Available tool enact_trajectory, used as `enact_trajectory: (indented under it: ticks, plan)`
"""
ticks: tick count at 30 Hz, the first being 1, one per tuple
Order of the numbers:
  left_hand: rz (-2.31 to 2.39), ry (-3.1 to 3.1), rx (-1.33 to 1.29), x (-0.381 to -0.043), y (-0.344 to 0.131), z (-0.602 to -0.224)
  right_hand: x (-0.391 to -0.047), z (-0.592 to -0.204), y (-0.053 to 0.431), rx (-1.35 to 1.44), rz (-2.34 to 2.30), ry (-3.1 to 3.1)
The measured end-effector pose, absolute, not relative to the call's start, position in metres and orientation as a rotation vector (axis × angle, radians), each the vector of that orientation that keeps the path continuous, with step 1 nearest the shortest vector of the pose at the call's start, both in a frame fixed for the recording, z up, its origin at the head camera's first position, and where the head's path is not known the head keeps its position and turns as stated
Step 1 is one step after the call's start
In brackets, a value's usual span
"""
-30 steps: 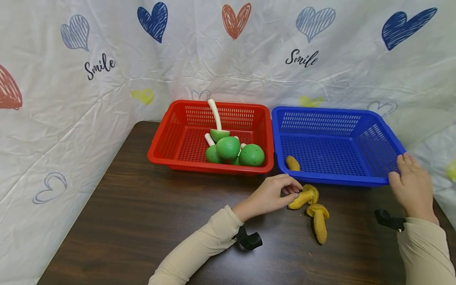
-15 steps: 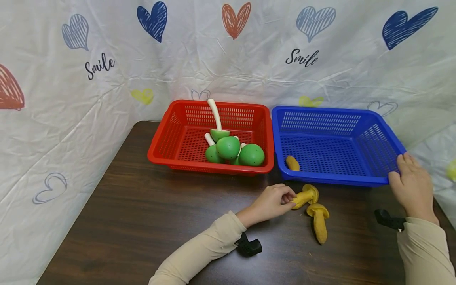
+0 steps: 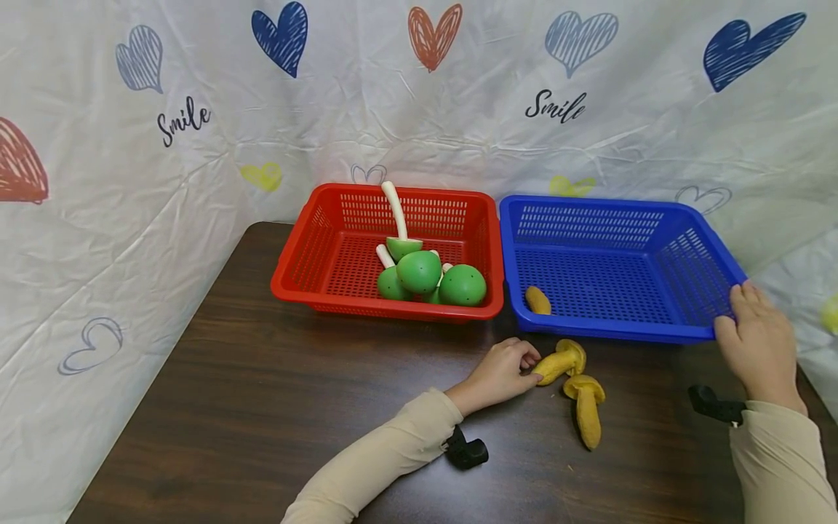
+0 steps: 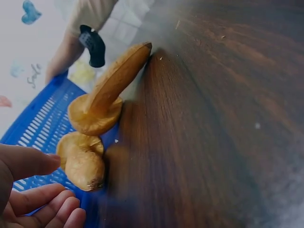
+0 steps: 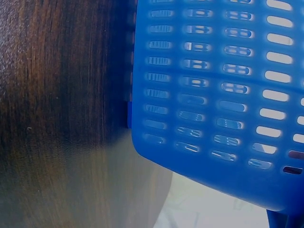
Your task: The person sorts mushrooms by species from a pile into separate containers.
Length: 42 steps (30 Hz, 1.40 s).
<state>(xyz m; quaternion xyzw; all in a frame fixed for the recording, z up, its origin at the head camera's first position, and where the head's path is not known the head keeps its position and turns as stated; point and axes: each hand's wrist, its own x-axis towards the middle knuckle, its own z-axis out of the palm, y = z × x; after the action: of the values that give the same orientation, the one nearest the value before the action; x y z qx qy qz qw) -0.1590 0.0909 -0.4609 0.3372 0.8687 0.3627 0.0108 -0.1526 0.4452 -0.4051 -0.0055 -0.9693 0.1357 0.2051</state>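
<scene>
In the head view my left hand [image 3: 503, 371] is at the stem end of a yellow mushroom [image 3: 556, 362] lying on the table. The left wrist view has the thumb and fingers spread apart beside that mushroom [image 4: 84, 168], not closed round it. A second yellow mushroom [image 3: 587, 411] lies against the first one's cap, stem toward the front. My right hand [image 3: 759, 342] holds the right front corner of the blue basket [image 3: 615, 331]. Only the basket's slotted wall [image 5: 204, 95] shows in the right wrist view; the hand is hidden there.
A brownish-yellow piece [image 3: 537, 300] lies in the blue basket's left front corner. Next to it stands a red basket [image 3: 386, 306] with several green-capped, white-stemmed mushrooms [image 3: 419, 272]. A white cloth [image 3: 393, 109] with printed hearts hangs behind the dark wooden table [image 3: 262, 407].
My left hand has drawn back toward the front from near the blue basket's rim to the mushroom's stem end. The right hand, baskets and mushrooms stay put.
</scene>
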Motion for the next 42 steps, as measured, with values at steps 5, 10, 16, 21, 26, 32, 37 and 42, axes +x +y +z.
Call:
enact_trajectory:
  ticks: [5, 10, 16, 21, 26, 32, 37, 42]
  plan:
    - [1.108, 2.742, 1.024, -0.160, 0.097, -0.463, -0.153, -0.406, 0.446, -0.021, 0.381, -2.701]
    - [1.087, 2.760, 0.999, -0.162, 0.103, -0.466, -0.153, -0.406, 0.446, -0.011, 0.384, -2.689]
    - [1.076, 2.765, 0.991, -0.161, 0.109, -0.471, -0.152, -0.407, 0.445, 0.000, 0.392, -2.673]
    - [1.065, 2.797, 0.987, -0.160, 0.111, -0.474, -0.152, -0.407, 0.445, -0.004, 0.396, -2.671]
    - [1.067, 2.811, 1.018, -0.161, 0.111, -0.479, -0.152, -0.407, 0.445, -0.009, 0.394, -2.671]
    - [1.048, 2.798, 1.017, -0.158, 0.110, -0.473, -0.152, -0.407, 0.445, -0.003, 0.403, -2.662]
    - [1.044, 2.799, 1.035, -0.157, 0.110, -0.474, -0.152, -0.407, 0.445, 0.002, 0.403, -2.661]
    - [1.076, 2.791, 1.031, -0.157, 0.110, -0.475, -0.152, -0.408, 0.445, 0.003, 0.400, -2.660]
